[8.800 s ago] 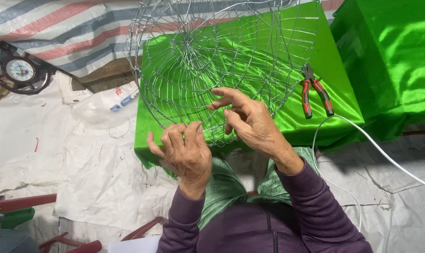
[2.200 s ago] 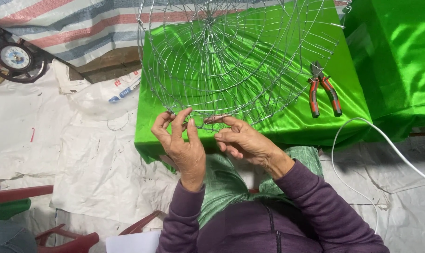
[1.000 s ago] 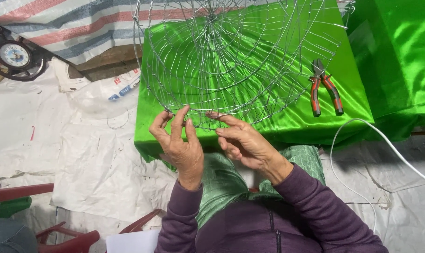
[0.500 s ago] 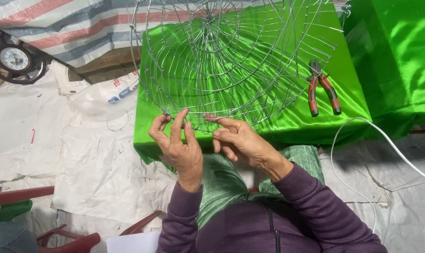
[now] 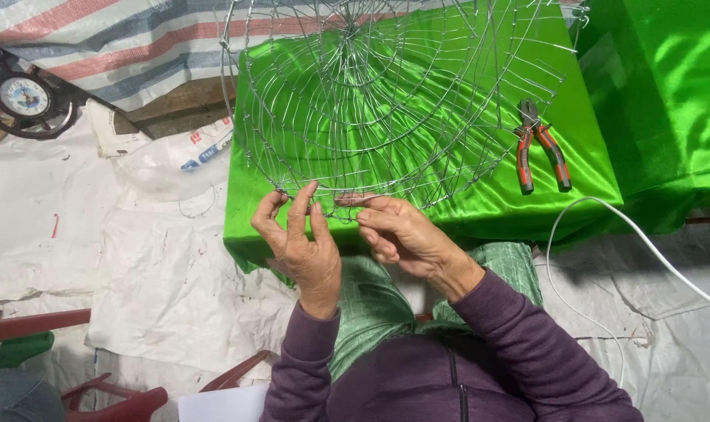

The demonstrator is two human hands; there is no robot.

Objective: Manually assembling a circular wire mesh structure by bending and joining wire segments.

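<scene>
Head camera, looking down at a seated person in a dark purple zip-up top, both arms reaching forward.

A large round frame of thin silver wire [image 5: 394, 101], built of rings crossed by spokes like a web, stands tilted on a low table draped in shiny bright green cloth [image 5: 480, 199]. Its lower rim sits at the near edge of the table, directly in front of the person, and its top runs out of view.

The left hand [image 5: 300, 242] is raised with fingers curled, thumb and fingertips pinched on the lower rim of the wire frame. The right hand [image 5: 398, 230] lies just beside it, fingers bent, its forefinger and thumb closed on the same stretch of rim. The two hands nearly touch each other.

A pair of pliers with red and black handles [image 5: 539, 152] lies on the green cloth to the right, near the frame's edge, well apart from the hands.

A thin white cable [image 5: 605, 207] loops across the ground at right. White plastic sheeting [image 5: 136, 258] covers the floor at left. A round dial in a dark metal frame [image 5: 25, 98] sits at far left, below a striped tarpaulin in red, white and blue-grey [image 5: 112, 39]. A second mass of green cloth [image 5: 668, 94] fills the upper right corner.
</scene>
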